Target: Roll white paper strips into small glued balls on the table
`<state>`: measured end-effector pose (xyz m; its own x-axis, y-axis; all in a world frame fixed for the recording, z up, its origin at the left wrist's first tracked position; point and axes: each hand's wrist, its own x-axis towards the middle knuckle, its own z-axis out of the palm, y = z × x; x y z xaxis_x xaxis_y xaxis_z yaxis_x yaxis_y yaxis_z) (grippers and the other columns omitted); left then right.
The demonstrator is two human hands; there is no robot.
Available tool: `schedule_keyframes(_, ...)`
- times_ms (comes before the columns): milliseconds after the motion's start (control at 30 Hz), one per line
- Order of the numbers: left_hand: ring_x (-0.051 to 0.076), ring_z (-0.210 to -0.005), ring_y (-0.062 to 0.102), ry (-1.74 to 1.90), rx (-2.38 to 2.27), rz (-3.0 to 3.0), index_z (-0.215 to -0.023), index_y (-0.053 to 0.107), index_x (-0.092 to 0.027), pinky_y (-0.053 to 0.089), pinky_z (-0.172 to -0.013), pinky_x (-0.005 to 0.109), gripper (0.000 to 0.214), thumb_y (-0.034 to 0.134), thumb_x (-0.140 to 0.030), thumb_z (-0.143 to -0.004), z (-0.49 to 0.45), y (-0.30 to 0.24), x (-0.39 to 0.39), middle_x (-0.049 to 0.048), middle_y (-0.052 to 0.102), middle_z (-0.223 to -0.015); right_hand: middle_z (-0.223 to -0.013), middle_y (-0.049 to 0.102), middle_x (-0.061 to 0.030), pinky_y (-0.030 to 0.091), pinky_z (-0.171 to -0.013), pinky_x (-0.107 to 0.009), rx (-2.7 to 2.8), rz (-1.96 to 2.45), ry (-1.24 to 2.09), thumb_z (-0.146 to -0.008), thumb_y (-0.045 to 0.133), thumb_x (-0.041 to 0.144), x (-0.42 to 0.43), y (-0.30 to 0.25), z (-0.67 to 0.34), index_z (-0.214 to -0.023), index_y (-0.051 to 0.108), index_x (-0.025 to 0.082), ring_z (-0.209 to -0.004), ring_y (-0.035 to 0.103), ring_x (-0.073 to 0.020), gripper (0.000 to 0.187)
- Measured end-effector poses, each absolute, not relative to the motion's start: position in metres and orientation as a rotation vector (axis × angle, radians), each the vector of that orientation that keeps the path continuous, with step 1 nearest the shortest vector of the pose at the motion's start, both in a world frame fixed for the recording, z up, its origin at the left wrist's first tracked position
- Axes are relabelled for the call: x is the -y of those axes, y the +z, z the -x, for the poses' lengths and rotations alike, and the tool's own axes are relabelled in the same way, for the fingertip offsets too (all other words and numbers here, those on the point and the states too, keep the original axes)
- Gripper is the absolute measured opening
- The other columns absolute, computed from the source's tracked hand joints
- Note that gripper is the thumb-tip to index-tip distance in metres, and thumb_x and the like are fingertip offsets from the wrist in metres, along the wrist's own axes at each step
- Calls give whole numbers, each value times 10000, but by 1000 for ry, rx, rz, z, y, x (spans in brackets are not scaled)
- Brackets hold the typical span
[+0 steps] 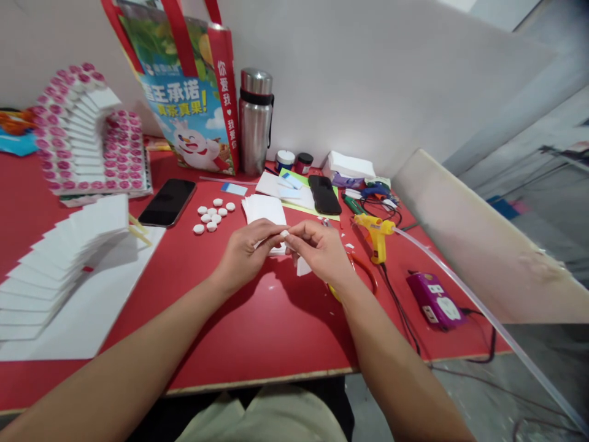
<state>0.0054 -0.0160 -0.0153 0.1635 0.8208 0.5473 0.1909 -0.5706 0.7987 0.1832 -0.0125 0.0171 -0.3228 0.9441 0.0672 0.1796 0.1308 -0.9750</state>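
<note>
My left hand (248, 248) and my right hand (319, 245) meet above the red table (257, 319), fingers pinched together. Between their fingertips is a small white round piece (285, 234). A white card (304, 266) shows under my right hand, held or resting there; I cannot tell which. Just behind the hands lies a stack of white cards (264, 210). A cluster of several white round pieces (213, 215) sits to the left of that stack.
A yellow glue gun (376, 233) stands right of my hands, with a purple power strip (435, 299) nearer the edge. A black phone (168, 202), fanned white cards (64, 258), finished cards with pink dots (87, 132), a steel flask (255, 120) and a printed bag (188, 92) stand behind.
</note>
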Motion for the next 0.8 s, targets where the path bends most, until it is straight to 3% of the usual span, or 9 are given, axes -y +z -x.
schedule_keyframes(167,154,-820,661,1438,-1088,-1812,-985,745,-168,510,-800,282,168,583,-212,-981,-8,-12,19,45,704,-890,-763,735,-27,469,-579,-245,1768,1176,1080,-914,686,426,9,15,-183,-877,676,175,-634,642,-134,254)
schedule_keyframes(400,152,-813,665,1433,-1065,-1418,-934,715,-164,525,-756,264,134,690,-294,-912,-16,-14,24,27,720,-879,-582,561,28,326,-537,-250,1929,1202,522,-915,602,277,18,15,-173,-751,636,184,-528,444,-99,191)
schedule_keyframes(667,143,-722,666,1527,-1056,-1401,-877,719,-159,559,-705,270,115,740,-270,-854,-15,-19,24,17,713,-835,-733,689,-20,387,-584,-258,1967,1151,708,-965,547,316,24,21,-174,-882,668,183,-587,542,-122,199)
schedule_keyframes(800,147,-767,681,1513,-1084,-1596,-905,728,-162,556,-725,259,82,652,-193,-899,-15,-18,26,27,728,-851,-655,651,-11,359,-569,-263,1912,1275,619,-950,581,375,24,19,-169,-779,646,182,-565,518,-121,266)
